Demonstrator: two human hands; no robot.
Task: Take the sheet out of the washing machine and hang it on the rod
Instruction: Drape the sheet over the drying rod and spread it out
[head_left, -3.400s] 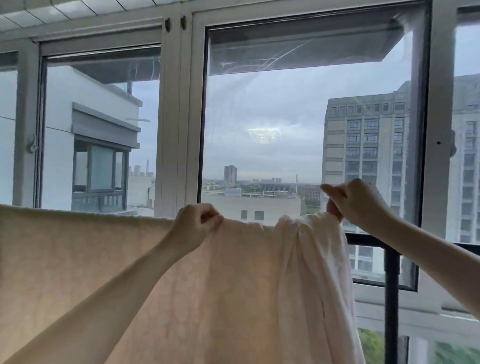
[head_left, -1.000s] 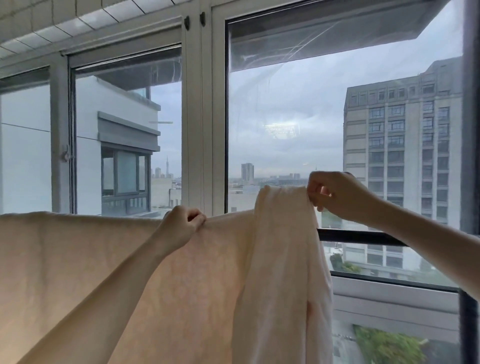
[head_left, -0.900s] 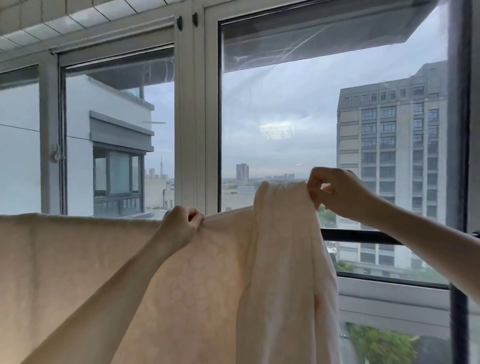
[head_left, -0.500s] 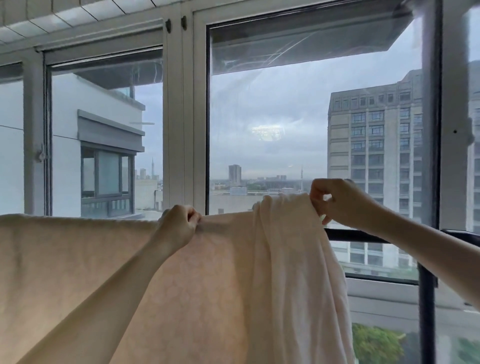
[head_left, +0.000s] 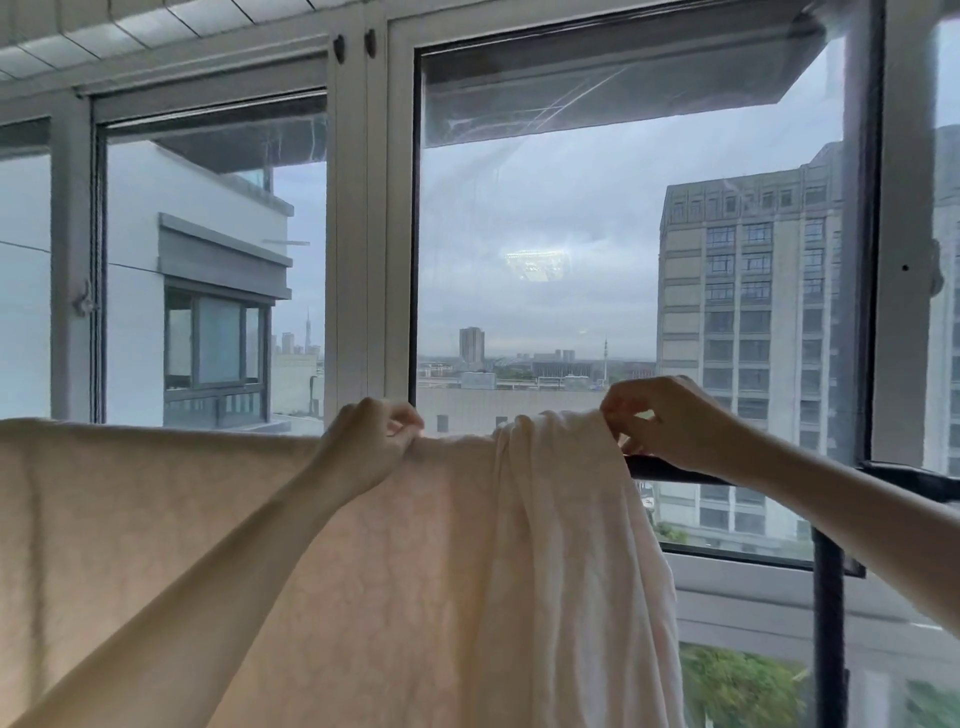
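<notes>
A cream patterned sheet (head_left: 156, 519) hangs over a dark horizontal rod (head_left: 670, 474), spread flat on the left and bunched into folds on the right. My left hand (head_left: 371, 441) pinches the sheet's top edge at the middle. My right hand (head_left: 670, 423) pinches the bunched right end just above the rod. The sheet hides most of the rod; only its bare right stretch shows.
Large closed windows (head_left: 597, 260) with white frames stand right behind the rod. A dark upright post (head_left: 828, 623) holds the rod at the right. Buildings and grey sky lie outside.
My right hand has lowered the bunched end of the sheet from above the rod down onto it. My left hand keeps its pinch on the top edge.
</notes>
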